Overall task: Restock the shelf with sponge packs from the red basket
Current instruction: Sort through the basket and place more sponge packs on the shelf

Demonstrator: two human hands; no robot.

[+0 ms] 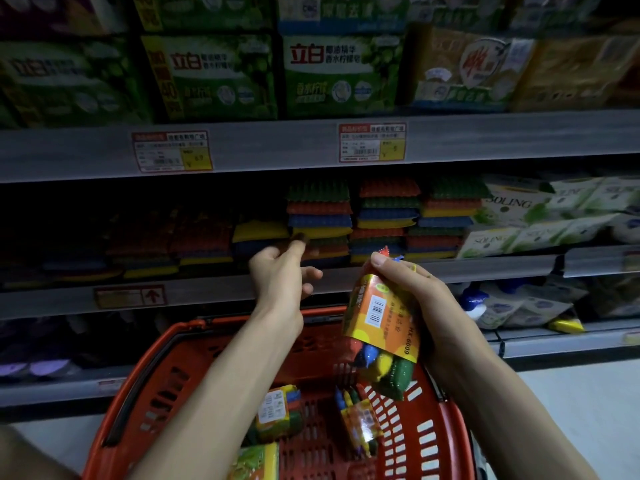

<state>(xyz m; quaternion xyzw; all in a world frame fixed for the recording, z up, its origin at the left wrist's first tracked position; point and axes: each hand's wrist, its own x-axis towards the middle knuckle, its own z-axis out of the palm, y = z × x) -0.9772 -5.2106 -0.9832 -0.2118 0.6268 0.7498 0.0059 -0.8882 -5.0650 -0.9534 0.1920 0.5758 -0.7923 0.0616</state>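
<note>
My right hand [412, 292] grips a sponge pack [382, 327] with an orange label, held upright above the red basket [149, 386]. My left hand [280, 271] is raised in front of the middle shelf [207, 292], fingers loosely spread, holding nothing. On that shelf stand stacks of coloured sponge packs [381, 220]. Three more packs lie in the basket: one [277, 410] near the middle, one [360, 420] to its right, one [256, 462] at the bottom edge.
Green detergent packs [339, 74] fill the upper shelf above price tags [372, 142]. White Soling packs [540, 216] sit right of the sponges. Bags [512, 306] lie on the lower shelf at right. The shelf's left part is dark.
</note>
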